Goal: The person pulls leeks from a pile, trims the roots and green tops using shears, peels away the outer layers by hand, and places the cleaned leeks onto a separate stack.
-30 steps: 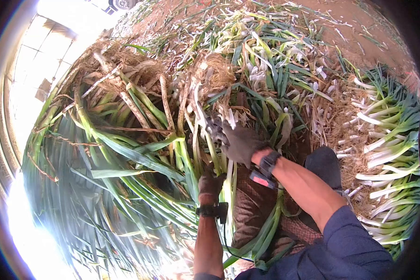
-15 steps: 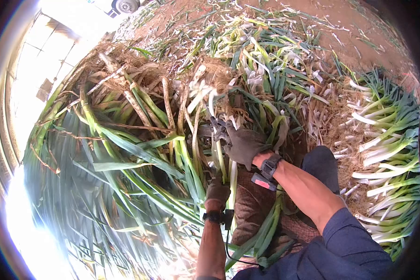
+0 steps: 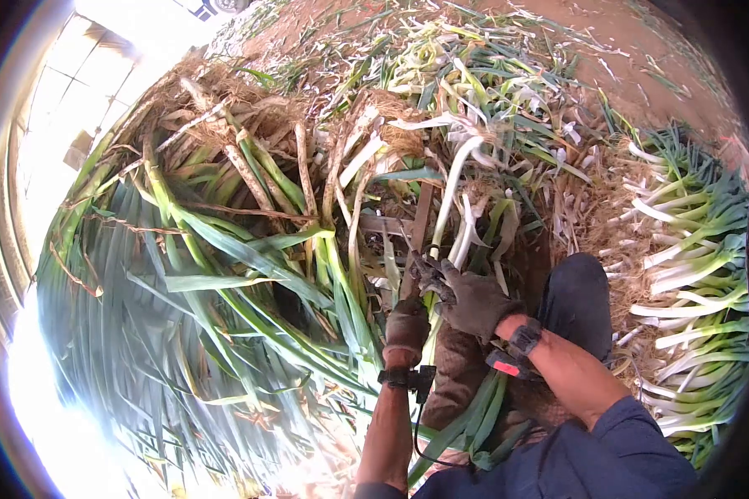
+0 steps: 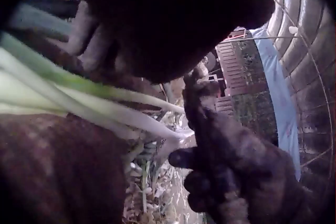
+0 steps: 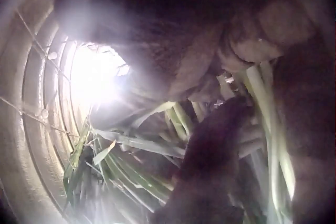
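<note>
Your two gloved hands are close together, low in the middle of the head view, working at one leek (image 3: 451,187). Its white shaft rises from your hands, leans slightly right and bends over at the top, in front of loose leaves and peelings. Your left hand (image 3: 406,331) is curled around the leek's lower, green part. Your right hand (image 3: 476,306) is just above and to the right, its fingers reaching across the shaft; whether they pinch it, you cannot tell. A second pale stalk (image 3: 466,229), with ragged skin, stands just right of the leek. You wear a black strap on each wrist.

On the left lies a large heap of leeks (image 3: 216,291), with shaggy brown roots toward the top and long green leaves spreading down. Beyond your hands, a pile of leaves (image 3: 474,71) and pale scraps covers brown soil (image 3: 616,58). On the right, a long row of leeks (image 3: 695,287) lies with white ends toward you and green tops pointing away to the right. Your dark knee (image 3: 576,303) is between your right hand and that row. A pale, ribbed wall (image 3: 15,191) curves along the far left, and part of a wheel (image 3: 225,4) shows at the top edge.
</note>
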